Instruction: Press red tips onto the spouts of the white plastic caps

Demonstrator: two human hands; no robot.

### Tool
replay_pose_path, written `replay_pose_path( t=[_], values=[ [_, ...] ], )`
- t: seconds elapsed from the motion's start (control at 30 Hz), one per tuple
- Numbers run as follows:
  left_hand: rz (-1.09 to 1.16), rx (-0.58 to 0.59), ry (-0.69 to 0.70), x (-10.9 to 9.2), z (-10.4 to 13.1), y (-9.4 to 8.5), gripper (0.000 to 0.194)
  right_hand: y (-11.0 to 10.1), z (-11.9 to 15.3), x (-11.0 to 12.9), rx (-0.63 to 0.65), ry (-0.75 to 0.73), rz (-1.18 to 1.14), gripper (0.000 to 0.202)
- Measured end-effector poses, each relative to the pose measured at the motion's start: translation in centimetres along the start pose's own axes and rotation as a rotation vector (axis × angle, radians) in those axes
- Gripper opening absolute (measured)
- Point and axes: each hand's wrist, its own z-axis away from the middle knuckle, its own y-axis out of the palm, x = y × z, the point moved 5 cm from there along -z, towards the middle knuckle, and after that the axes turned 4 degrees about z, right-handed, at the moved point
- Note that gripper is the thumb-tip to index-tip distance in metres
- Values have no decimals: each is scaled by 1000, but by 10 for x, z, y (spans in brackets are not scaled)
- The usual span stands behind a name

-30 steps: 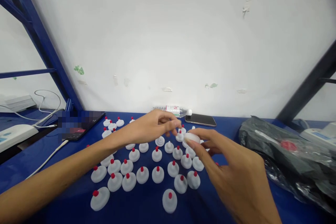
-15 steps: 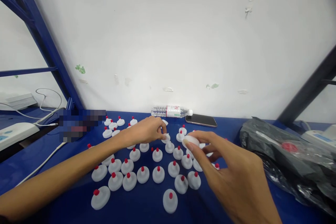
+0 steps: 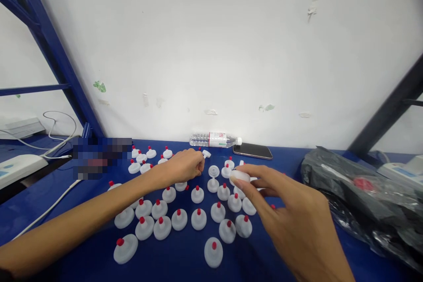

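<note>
Many white round plastic caps with red tips, such as this front cap [image 3: 213,253], stand on the blue table [image 3: 185,255]. My right hand [image 3: 291,207] is closed on a white round plastic cap [image 3: 242,176], gripped between thumb and fingers above the others. Toward the back, my left hand [image 3: 190,163] is bent down with curled fingers; whatever they hold, if anything, is hidden. Just right of it, a white cap without a red tip [image 3: 213,171] shows its ringed face, close behind another white cap [image 3: 213,186]. Another white piece [image 3: 206,154] lies tilted beyond my left knuckles.
A clear water bottle [image 3: 216,139] lies along the wall beside a dark phone [image 3: 253,150]. Grey plastic bags [image 3: 357,194] cover the right side. A white cable [image 3: 49,209] and a power strip [image 3: 20,168] are at the left, near a blue metal frame [image 3: 56,44].
My left hand has let go of the white cap and drawn slightly left, its fingers curling down. That cap now shows its ringed face. My right hand keeps its cap in nearly the same place.
</note>
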Motion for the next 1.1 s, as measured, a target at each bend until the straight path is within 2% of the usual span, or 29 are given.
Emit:
replay_pose_path(
  t=[0.1, 0.2, 0.3, 0.4, 0.5, 0.6, 0.73, 0.93, 1.1],
  values=[
    [49, -62, 21, -10, 3, -12, 8, 4, 0, -3, 29, -6, 13, 14],
    [150, -114, 63, -27, 11, -33, 20, 7, -1, -2, 71, -8, 32, 15],
    [422, -102, 134, -46, 22, -49, 31, 10, -1, 1, 106, -21, 20, 17],
    [739, -34, 203, -59, 30, -53, 31, 11, 1, 2, 103, -23, -4, 18],
    [876, 29, 239, -63, 32, -48, 25, 12, 2, 2, 78, -33, -26, 20],
    [927, 63, 255, -63, 31, -44, 21, 13, 3, 1, 69, -42, -32, 21],
    [948, 49, 269, -66, 31, -44, 18, 13, 4, 1, 86, -45, -20, 21],
    [949, 66, 252, -72, 32, -36, 23, 14, 5, 2, 89, -74, -25, 21],
    [854, -10, 247, -70, 34, -47, 24, 11, 3, 4, 108, -27, -1, 23]
  ],
)
